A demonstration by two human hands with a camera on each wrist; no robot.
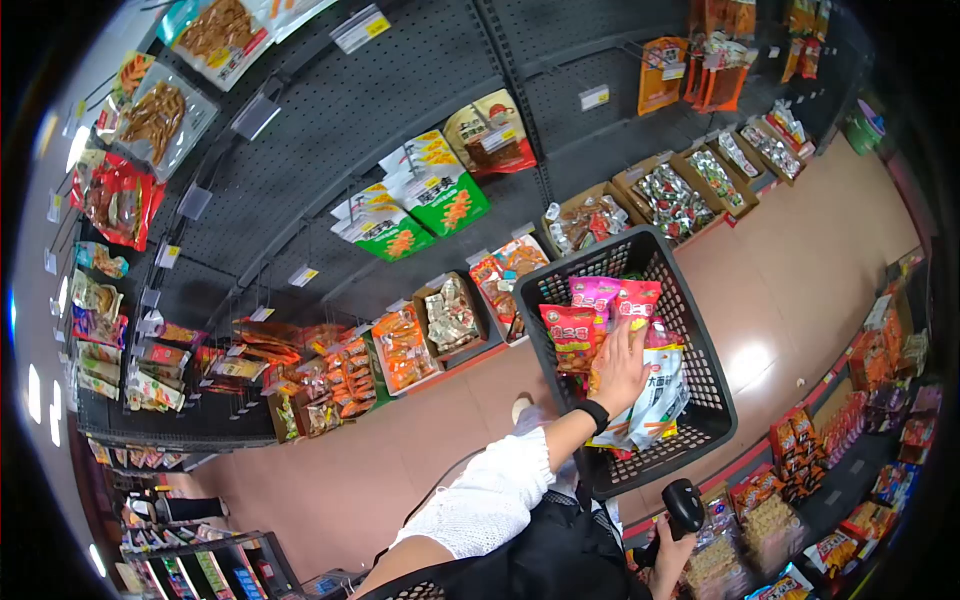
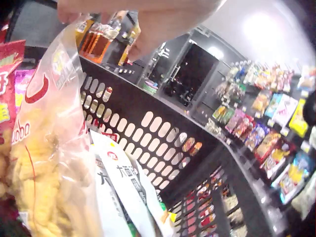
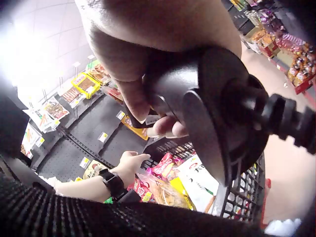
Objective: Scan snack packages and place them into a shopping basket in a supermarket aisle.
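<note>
Left hand grip: left hand (image 1: 620, 365) reaches into the basket, and its fingertips (image 2: 69, 12) pinch the top edge of a clear bag (image 2: 44, 163) of pale yellow puffed snacks.
Right hand grip: right hand (image 3: 148, 49) is wrapped round the handle of a black scanner (image 3: 212, 108), held low outside the basket's near corner.
Where the bag is: it stands in the middle of the basket, leaning against the other packets, its top raised toward the hand.
How it will handle: probably very light and soft. The film looks slick and crinkly and the puffs inside are likely brittle, so squeezing could crush them.
Where to hold: the flat sealed top edge, or both side seams, seems safest; the puffed middle is best left alone.
Beside it: a white bag (image 2: 123, 182) with dark print lies touching it, on the side toward the basket's right wall; red bags (image 1: 572, 338) stand toward the far left edge.
Basket: black plastic mesh basket (image 1: 705, 350), about half full.
Around: pegboard shelves (image 1: 330, 130) hung with snack packets run along the aisle, above a pinkish floor (image 1: 800, 270).
</note>
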